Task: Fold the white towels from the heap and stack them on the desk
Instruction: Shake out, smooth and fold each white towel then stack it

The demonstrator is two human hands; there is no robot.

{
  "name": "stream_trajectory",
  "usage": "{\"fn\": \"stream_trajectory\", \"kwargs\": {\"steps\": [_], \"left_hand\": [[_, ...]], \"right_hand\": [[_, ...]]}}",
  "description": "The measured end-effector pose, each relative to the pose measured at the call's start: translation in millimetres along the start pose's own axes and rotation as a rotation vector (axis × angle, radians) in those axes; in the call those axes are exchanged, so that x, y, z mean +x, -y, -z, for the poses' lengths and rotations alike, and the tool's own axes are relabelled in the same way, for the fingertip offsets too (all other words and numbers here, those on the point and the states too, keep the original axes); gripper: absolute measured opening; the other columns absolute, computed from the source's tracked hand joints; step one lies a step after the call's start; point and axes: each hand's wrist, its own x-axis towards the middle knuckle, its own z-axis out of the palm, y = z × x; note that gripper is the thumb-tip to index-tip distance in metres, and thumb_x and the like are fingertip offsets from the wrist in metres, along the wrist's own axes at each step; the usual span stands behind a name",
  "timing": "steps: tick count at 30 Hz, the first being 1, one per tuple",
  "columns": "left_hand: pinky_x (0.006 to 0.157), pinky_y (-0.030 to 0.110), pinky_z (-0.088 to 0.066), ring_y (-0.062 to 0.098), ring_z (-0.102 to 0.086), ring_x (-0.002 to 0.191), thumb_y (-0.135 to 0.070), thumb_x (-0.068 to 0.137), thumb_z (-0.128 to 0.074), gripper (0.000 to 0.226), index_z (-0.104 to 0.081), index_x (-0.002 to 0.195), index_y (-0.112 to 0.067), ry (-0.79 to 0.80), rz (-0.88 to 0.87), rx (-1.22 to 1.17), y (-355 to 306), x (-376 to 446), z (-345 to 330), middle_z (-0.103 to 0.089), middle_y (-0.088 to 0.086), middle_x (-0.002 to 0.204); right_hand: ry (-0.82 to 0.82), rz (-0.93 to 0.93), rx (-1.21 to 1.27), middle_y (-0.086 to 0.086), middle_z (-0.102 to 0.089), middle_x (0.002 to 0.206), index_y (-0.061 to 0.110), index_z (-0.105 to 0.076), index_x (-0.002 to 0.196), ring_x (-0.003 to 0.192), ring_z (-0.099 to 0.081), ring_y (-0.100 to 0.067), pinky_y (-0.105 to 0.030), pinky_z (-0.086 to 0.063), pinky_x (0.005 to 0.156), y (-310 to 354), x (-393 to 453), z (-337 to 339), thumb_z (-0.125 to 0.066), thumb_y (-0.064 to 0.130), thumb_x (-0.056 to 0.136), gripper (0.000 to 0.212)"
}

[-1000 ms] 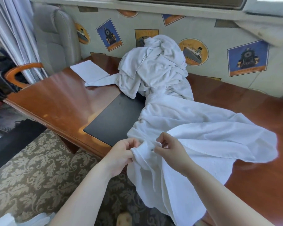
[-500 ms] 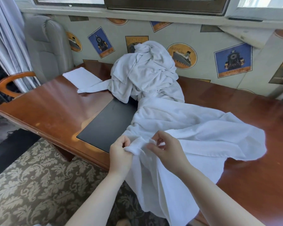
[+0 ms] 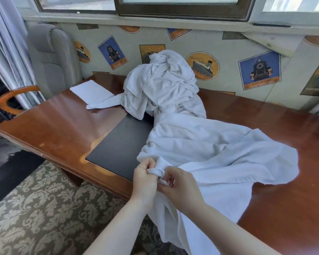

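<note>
A large white towel (image 3: 215,151) lies spread over the wooden desk (image 3: 50,129) and hangs off its front edge. My left hand (image 3: 145,178) and my right hand (image 3: 179,183) sit close together at that edge, each pinching a bunched corner of this towel. Behind it, a tall heap of white towels (image 3: 162,83) stands against the wall. One folded white towel (image 3: 91,92) lies flat at the desk's far left corner.
A black desk pad (image 3: 122,144) is set into the desk, partly under the towels. A grey padded chair (image 3: 52,57) with a wooden armrest stands at the left. Patterned carpet (image 3: 35,214) covers the floor below. A papered wall and window run behind the desk.
My hands have drawn closer together on the towel's bunched corner, working along its edge. The camera view has tilted up a little. The heap has not moved.
</note>
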Motion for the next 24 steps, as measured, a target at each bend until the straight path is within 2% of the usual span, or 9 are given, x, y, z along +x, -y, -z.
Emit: {"fn": "stream_trajectory", "kwargs": {"steps": [4, 6, 8, 12, 15, 17, 20, 22, 24], "left_hand": [[0.061, 0.023, -0.031, 0.010, -0.043, 0.068, -0.001, 0.078, -0.066, 0.036, -0.043, 0.062, -0.024, 0.289, 0.072, 0.029, -11, 1, 20, -0.041, -0.003, 0.068], [0.060, 0.021, -0.036, 0.006, -0.045, 0.065, -0.009, 0.073, -0.068, 0.025, -0.051, 0.062, -0.023, 0.373, 0.020, 0.170, -16, 2, 30, -0.047, -0.008, 0.065], [0.059, 0.022, -0.040, 0.008, -0.048, 0.064, -0.013, 0.077, -0.072, 0.020, -0.054, 0.069, -0.014, 0.297, -0.077, 0.267, -17, 2, 32, -0.050, -0.007, 0.065], [0.055, 0.034, -0.053, 0.011, -0.054, 0.064, -0.003, 0.088, -0.061, 0.015, -0.052, 0.080, -0.011, -0.166, -0.148, 0.201, -11, 11, 28, -0.056, -0.006, 0.066], [0.057, 0.028, -0.055, 0.012, -0.063, 0.067, 0.000, 0.090, -0.060, 0.007, -0.056, 0.090, -0.006, -0.105, 0.008, -0.066, -9, 11, 25, -0.064, 0.000, 0.073], [0.065, 0.033, -0.057, 0.020, -0.065, 0.075, -0.004, 0.091, -0.062, 0.003, -0.064, 0.092, -0.007, -0.002, 0.076, -0.159, -10, 10, 26, -0.068, 0.009, 0.083], [0.078, 0.042, -0.055, 0.026, -0.066, 0.083, -0.007, 0.090, -0.064, 0.012, -0.072, 0.085, -0.015, 0.015, 0.085, -0.139, -11, 11, 28, -0.070, 0.015, 0.091], [0.086, 0.048, -0.053, 0.032, -0.067, 0.090, -0.013, 0.089, -0.067, 0.005, -0.072, 0.088, -0.015, 0.035, 0.073, -0.115, -13, 9, 25, -0.070, 0.019, 0.099], [0.093, 0.054, -0.050, 0.036, -0.066, 0.102, -0.017, 0.090, -0.068, 0.012, -0.069, 0.098, -0.009, 0.063, 0.066, -0.076, -12, 5, 17, -0.070, 0.019, 0.104]], "right_hand": [[-0.037, 0.022, 0.005, 0.009, -0.043, 0.057, 0.021, -0.036, 0.065, 0.058, -0.040, -0.011, -0.024, -0.031, 0.053, -10, 9, 17, -0.061, 0.021, 0.084, 0.031], [-0.049, 0.037, 0.031, 0.009, -0.037, 0.056, 0.021, -0.032, 0.065, 0.057, -0.034, -0.011, -0.025, -0.026, 0.053, -9, 14, 20, -0.056, 0.013, 0.082, 0.030], [-0.033, 0.083, 0.039, 0.009, -0.037, 0.057, 0.024, -0.029, 0.064, 0.057, -0.032, -0.011, -0.025, -0.026, 0.052, -5, 17, 20, -0.055, 0.014, 0.078, 0.031], [0.181, 0.193, 0.035, 0.011, -0.038, 0.057, 0.028, -0.032, 0.063, 0.056, -0.033, -0.010, -0.021, -0.025, 0.051, -2, 12, 14, -0.050, 0.021, 0.071, 0.021], [0.297, 0.122, 0.146, 0.013, -0.042, 0.059, 0.024, -0.041, 0.064, 0.056, -0.036, -0.006, -0.023, -0.033, 0.056, -8, 12, 20, -0.067, 0.019, 0.074, 0.029], [0.249, 0.034, 0.321, 0.011, -0.050, 0.065, 0.021, -0.049, 0.065, 0.061, -0.046, -0.008, -0.026, -0.039, 0.060, -10, 15, 31, -0.081, 0.021, 0.073, 0.032], [0.023, -0.010, 0.501, 0.002, -0.056, 0.067, 0.016, -0.054, 0.067, 0.061, -0.051, -0.014, -0.028, -0.042, 0.058, -6, 18, 41, -0.084, 0.019, 0.075, 0.030], [-0.094, 0.034, 0.414, 0.005, -0.058, 0.065, 0.019, -0.055, 0.068, 0.057, -0.053, -0.018, -0.031, -0.044, 0.055, 5, 19, 37, -0.082, 0.027, 0.075, 0.029], [-0.141, 0.061, 0.303, 0.005, -0.062, 0.067, 0.020, -0.055, 0.069, 0.063, -0.061, -0.017, -0.037, -0.052, 0.061, 16, 19, 28, -0.079, 0.036, 0.074, 0.029]]}}
